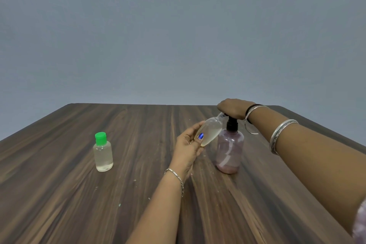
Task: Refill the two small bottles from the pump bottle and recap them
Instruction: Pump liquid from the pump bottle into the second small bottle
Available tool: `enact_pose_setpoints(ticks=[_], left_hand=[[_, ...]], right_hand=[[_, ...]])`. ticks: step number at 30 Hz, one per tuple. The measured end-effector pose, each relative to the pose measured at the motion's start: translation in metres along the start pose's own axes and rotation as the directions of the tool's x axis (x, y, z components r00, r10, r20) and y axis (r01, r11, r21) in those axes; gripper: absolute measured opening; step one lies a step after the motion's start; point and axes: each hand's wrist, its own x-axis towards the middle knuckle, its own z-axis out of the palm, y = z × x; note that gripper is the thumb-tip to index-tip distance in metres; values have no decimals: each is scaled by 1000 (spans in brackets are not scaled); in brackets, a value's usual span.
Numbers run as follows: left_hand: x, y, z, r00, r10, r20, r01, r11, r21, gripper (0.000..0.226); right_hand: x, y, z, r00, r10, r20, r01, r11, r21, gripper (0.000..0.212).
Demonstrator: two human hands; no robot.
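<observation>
Left hand (188, 144) tilts uncapped, unlabelled small bottle (210, 131) under pump bottle (229, 150).

The left hand (191, 142) reaches forward at mid-frame, fingers and thumb curled in a grip (the thumbnail painted blue), a thin chain at the wrist. The right hand (234, 108) lies palm-down farther out, arm stretched from the right, bangles on the forearm.

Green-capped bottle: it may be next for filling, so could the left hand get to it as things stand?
Probably not at once: the left hand grips the tilted small bottle at the pump. The table between it and the green-capped bottle looks bare, so once freed, likely yes.
</observation>
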Motion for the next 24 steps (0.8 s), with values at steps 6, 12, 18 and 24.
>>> enact_pose_setpoints(ticks=[6,12,18,24], left_hand=[[2,1,1,1000,-2,19,2,1000,1,30],[2,-4,-2,999,-32,6,32,999,-13,30],[3,-4,-3,1000,-30,1,30,1000,-1,32],[2,1,-1,1000,-20,1,20,1000,-14,29]], right_hand=[[-1,1,-7,997,-64,-35,60,995,-83,38],[-12,-6,-3,999,-32,14,34,989,-146,43],[0,7,-2,1000,-13,-13,12,997,-78,31],[1,3,-5,1000,19,6,-19,998,-54,30]])
